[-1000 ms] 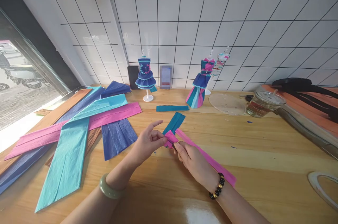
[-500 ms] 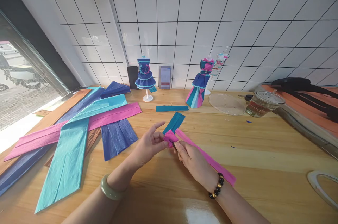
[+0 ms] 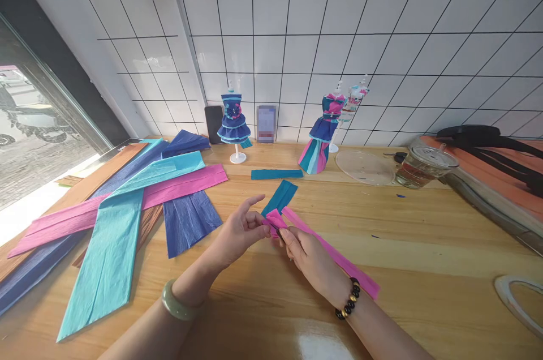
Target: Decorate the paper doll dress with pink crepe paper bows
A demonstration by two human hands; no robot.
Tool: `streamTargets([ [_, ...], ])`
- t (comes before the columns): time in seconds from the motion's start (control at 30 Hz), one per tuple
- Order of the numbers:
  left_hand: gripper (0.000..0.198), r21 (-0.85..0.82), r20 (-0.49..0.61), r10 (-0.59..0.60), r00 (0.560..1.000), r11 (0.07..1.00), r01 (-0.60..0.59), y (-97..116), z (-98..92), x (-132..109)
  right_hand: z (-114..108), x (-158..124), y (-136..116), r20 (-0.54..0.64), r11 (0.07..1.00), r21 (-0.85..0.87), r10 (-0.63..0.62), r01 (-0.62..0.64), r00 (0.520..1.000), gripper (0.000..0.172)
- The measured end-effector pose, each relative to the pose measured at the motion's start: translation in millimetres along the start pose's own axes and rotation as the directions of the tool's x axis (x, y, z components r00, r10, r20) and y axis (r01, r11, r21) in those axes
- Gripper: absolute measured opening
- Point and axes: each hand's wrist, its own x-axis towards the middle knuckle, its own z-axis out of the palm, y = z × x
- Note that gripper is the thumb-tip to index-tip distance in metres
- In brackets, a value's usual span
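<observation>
My left hand (image 3: pixel 238 237) pinches a small folded piece of pink crepe paper (image 3: pixel 275 217) between thumb and finger, its index finger raised. My right hand (image 3: pixel 311 257) is closed around a slim dark tool (image 3: pixel 279 232) whose tip meets the pink piece; most of it is hidden, so its kind does not show. Just behind the hands lies a short teal strip (image 3: pixel 283 195). A long pink strip (image 3: pixel 331 251) runs beside and partly under my right hand. Farther back rests another teal strip (image 3: pixel 276 174).
Blue, turquoise, pink and brown crepe strips (image 3: pixel 114 241) overlap at left. Small dress forms in paper dresses (image 3: pixel 233 122) stand by the tiled wall, near two phones (image 3: pixel 266 124). On the right are a clear disc (image 3: pixel 365 168), a lidded cup (image 3: pixel 424 167) and a white ring (image 3: pixel 509 298).
The pink piece has tipped slightly between my fingers. Both hands stay in nearly the same place.
</observation>
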Motion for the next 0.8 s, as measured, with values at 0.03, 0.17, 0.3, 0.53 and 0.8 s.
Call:
streamTargets([
  [0.03,0.064,-0.005,0.000,-0.002,1.000,1.000,0.002,0.5,0.1,0.1,0.1,0.0,0.1,0.000,1.000,-0.001,-0.003,0.003,1.000,0.041],
  [0.17,0.064,-0.029,0.005,-0.003,1.000,1.000,0.003,1.9,0.0,0.2,0.3,0.0,0.6,-0.005,1.000,-0.003,-0.002,0.002,1.000,0.040],
  [0.3,0.062,-0.034,0.013,0.002,1.000,0.999,-0.002,1.4,-0.7,0.1,0.1,-0.5,1.0,-0.005,1.000,-0.010,0.006,-0.006,1.000,0.041],
  [0.53,0.063,-0.020,0.012,0.004,1.000,1.000,-0.003,-1.1,-1.8,-0.1,0.0,-0.3,2.3,0.001,1.000,-0.020,0.006,-0.006,1.000,0.042],
  [0.8,0.065,-0.023,0.015,0.009,1.000,1.000,-0.008,-1.0,-2.6,0.5,0.4,-0.4,2.9,-0.001,1.000,-0.025,-0.001,0.001,1.000,0.042],
])
